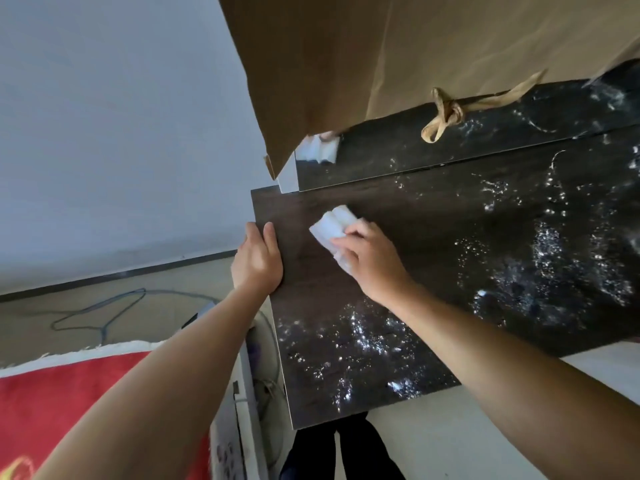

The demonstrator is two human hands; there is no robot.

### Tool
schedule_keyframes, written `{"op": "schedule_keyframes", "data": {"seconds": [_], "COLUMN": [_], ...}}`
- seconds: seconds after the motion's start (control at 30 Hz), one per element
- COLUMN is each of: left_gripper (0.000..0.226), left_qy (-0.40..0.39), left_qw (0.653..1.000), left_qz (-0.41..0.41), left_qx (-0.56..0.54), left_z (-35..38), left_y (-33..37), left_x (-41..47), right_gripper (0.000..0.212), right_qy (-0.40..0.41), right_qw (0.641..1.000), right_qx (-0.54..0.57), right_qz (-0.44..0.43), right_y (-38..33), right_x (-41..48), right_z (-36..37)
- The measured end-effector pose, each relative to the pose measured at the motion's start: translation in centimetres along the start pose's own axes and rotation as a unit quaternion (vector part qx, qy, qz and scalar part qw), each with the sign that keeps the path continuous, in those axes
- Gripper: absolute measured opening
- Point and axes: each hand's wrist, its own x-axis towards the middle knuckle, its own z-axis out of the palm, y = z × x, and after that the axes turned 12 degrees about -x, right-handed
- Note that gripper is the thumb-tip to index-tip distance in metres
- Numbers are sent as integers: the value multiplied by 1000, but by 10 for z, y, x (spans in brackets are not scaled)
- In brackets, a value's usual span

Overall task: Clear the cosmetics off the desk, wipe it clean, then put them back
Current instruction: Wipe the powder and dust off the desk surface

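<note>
the right hand (pixel 374 261) presses a folded white wipe (pixel 332 226) onto the dark wood bench (pixel 433 237). its fingers (pixel 349 237) are curled over the wipe's near end, gripping it. the wipe lies flat on the top towards the bench's 10 o'clock corner. at 9 o'clock from it, the left hand (pixel 256 261) clasps the bench's left edge, thumb (pixel 270 235) on top and the other fingers wrapped down over the side.

water droplets (pixel 554 261) glisten across the bench from 3 o'clock round to 6 o'clock of the wipe. along the back edge, at 12 o'clock, stands a mirror (pixel 398 157) reflecting the wipe, its upper part draped in a tan cover (pixel 346 57) with a knotted ribbon (pixel 446 112). on the floor at 8 o'clock lie a red rug (pixel 69 410) and a blue cable (pixel 100 310).
</note>
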Motion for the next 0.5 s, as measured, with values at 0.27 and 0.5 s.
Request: {"op": "schedule_keyframes", "data": {"seconds": [0.27,0.5], "left_gripper": [40,49], "left_qy": [11,20], "left_qw": [999,966], "left_qz": [-7,147], "left_qx": [30,214], "left_z": [-1,0], "left_y": [2,8], "left_x": [0,-7], "right_gripper": [31,43], "right_qy": [14,-67], "right_qw": [998,995], "right_qx": [-48,-8], "right_qz": [36,-68], "right_y": [71,30], "right_x": [-5,-99], "right_z": [-30,-19]}}
